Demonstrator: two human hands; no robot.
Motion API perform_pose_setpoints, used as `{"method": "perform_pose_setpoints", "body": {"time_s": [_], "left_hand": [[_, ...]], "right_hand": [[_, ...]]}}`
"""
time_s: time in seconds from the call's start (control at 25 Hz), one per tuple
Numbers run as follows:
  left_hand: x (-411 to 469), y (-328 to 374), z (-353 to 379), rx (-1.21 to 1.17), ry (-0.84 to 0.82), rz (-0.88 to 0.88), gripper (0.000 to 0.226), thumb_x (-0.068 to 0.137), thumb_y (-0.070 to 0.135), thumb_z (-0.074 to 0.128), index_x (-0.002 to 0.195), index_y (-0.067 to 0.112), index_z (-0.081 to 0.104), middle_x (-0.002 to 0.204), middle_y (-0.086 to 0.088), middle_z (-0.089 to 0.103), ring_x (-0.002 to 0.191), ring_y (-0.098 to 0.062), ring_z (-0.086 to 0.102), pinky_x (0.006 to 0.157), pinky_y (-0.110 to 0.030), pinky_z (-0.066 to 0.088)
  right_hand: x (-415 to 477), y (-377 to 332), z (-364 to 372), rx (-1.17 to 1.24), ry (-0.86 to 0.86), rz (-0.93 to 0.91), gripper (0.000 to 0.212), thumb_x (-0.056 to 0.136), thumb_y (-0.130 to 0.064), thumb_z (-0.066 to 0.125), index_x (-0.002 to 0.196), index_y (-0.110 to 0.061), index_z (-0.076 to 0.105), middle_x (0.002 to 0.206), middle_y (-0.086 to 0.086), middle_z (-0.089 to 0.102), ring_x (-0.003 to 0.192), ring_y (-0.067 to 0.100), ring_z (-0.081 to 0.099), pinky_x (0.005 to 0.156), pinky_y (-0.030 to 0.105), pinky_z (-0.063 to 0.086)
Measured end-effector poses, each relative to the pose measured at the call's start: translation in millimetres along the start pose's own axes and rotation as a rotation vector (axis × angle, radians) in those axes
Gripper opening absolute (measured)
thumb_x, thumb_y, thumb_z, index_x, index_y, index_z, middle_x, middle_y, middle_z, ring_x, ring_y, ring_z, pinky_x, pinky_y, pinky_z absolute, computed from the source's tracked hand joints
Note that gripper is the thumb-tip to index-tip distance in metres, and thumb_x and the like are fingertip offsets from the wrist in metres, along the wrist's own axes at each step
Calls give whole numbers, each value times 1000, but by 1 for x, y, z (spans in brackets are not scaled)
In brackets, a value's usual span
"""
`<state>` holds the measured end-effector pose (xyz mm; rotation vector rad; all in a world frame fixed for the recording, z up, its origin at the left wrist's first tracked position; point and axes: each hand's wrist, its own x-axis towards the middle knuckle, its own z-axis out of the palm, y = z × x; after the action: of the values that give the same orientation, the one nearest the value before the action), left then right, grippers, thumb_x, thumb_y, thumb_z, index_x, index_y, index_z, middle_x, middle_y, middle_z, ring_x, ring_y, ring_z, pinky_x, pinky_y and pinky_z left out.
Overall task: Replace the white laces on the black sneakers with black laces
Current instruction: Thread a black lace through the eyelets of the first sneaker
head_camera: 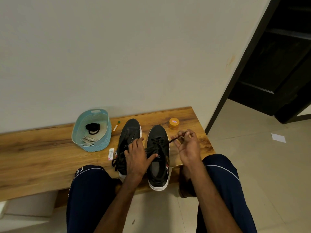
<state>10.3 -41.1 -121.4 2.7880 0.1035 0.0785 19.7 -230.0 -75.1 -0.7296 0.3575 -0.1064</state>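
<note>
A long wooden bench [42, 158] is seen from above, set against a pale wall. Toward its left, one blue basket [102, 140] is placed; inside it, one coiled black lace [92, 127] and a bundle of white laces [88, 140] are held, the number of white laces not being countable. Just right of the basket, one small orange tube [116, 126] with a green cap is laid, and nearer the front edge one small white packet [111, 154]. Two black sneakers with white soles are stood side by side, toes toward the wall. The left sneaker [130, 132] is covered at its near half by the left hand [137, 156], which is laid flat with fingers extended, the fingertips pressed onto the right sneaker [158, 133]. From the right sneaker's eyelets, one black lace [170, 142] is drawn out taut to the right, its end pinched in the curled fingers of the right hand [186, 145]. One yellow jar [174, 123] is stood behind that hand. One sheet of paper [278, 137] is seen on the floor at far right.
</note>
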Motion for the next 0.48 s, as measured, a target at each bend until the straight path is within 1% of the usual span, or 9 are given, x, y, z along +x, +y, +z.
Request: {"method": "perform_pose_setpoints", "body": {"time_s": [0.04,0.08,0.12,0.16,0.24,0.28,0.32,0.4,0.48], "left_hand": [[0,1,1,7,1,-7,93,74,72,65,146,24,32,148,-1,38,137,-21,35,109,-44,35],[0,1,1,9,-1,-17,93,74,72,65,145,23,32,147,-2,39,137,-22,36,108,-44,36],[-1,2,1,10,-3,-28,93,74,72,65,145,22,32,147,-2,39,136,-22,36,107,-44,37],[-2,3,1,11,-7,-37,92,75,72,65,145,21,32,146,-2,39,136,-22,37,106,-44,38],[-5,6,1,11,-6,-42,92,75,71,65,146,21,32,147,-2,39,136,-22,37,105,-44,38],[-5,6,1,3,-4,-44,92,75,70,66,146,21,32,147,-2,39,136,-22,37,106,-44,38],[-6,5,0,-14,-1,-47,93,75,69,67,146,21,31,148,-2,38,136,-22,37,106,-44,39],[-6,1,-3,-76,-6,-63,97,72,66,73,146,21,31,148,-3,38,136,-22,37,106,-44,41],[-4,-5,-4,-154,-9,-93,101,67,63,79,146,20,32,147,-3,39,135,-21,38,105,-44,45]], "right_hand": [[2,-18,-3,145,-62,-33,17,101,-10,44,90,-17,55,71,2,60,59,13,57,65,30,56],[3,-34,-5,163,-94,-63,20,101,-10,45,87,-18,57,69,-1,57,53,10,50,53,22,50],[5,-44,-9,37,-84,-98,23,102,-11,45,86,-19,58,69,-3,55,52,7,45,46,18,42],[5,-45,-12,-252,-39,-142,21,103,-14,47,88,-21,59,72,-5,58,55,7,47,45,15,38],[2,-25,-20,-1121,-9,-249,11,102,-22,53,99,-23,63,91,-7,65,76,8,59,59,15,45],[0,-7,-23,-1475,-104,-282,13,101,-26,53,108,-23,64,102,-6,64,89,10,60,70,21,49],[-4,12,-26,-1696,-225,-275,19,102,-28,51,116,-23,63,111,-5,62,99,12,59,81,29,50],[-10,37,-28,-1828,-350,-221,24,103,-28,47,123,-21,59,117,-1,61,107,18,58,90,39,50],[-10,39,-26,-1812,-301,-254,17,103,-27,47,109,-19,60,104,1,66,97,22,63,82,39,51]]}}
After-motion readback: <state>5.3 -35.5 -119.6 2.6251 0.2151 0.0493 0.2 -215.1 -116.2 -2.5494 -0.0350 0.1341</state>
